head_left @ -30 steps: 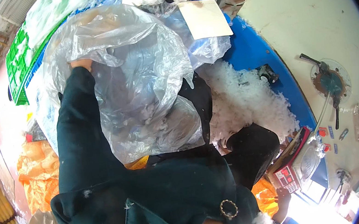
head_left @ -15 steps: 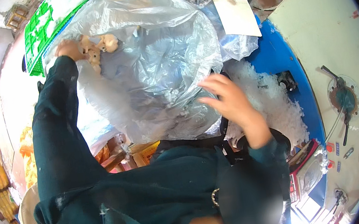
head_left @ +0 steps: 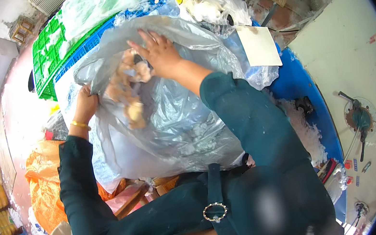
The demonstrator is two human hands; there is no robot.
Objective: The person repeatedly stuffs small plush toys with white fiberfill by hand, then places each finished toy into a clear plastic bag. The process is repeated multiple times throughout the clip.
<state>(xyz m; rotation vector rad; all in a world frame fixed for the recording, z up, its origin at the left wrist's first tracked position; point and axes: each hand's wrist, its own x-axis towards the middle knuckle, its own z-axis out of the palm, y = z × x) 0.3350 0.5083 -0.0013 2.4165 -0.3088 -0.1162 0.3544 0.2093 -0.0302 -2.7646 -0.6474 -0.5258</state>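
Observation:
A large clear plastic bag (head_left: 182,113) lies with its mouth spread wide in front of me. My left hand (head_left: 85,104) pinches its left rim, fingers closed on the film. Across the mouth reaches my right hand (head_left: 161,56), its fingers spread near the inner far side, nothing held in them. Just left of that hand, inside the bag, are several small beige plush toys (head_left: 127,87), smeared by motion. Wisps of white stuffing (head_left: 206,139) cling to the bag's near right part.
Green and blue plastic crates (head_left: 51,65) stand at the far left. A white card (head_left: 259,46) lies right of the bag by a blue tub (head_left: 307,85) holding white fluff. Far right is a pale machine panel (head_left: 347,45) with a handle. An orange sack (head_left: 44,180) sits at left.
My left hand has come nearer and now grips the rim. My right hand has moved from the near right to the far side. The plush toys have shifted within the bag.

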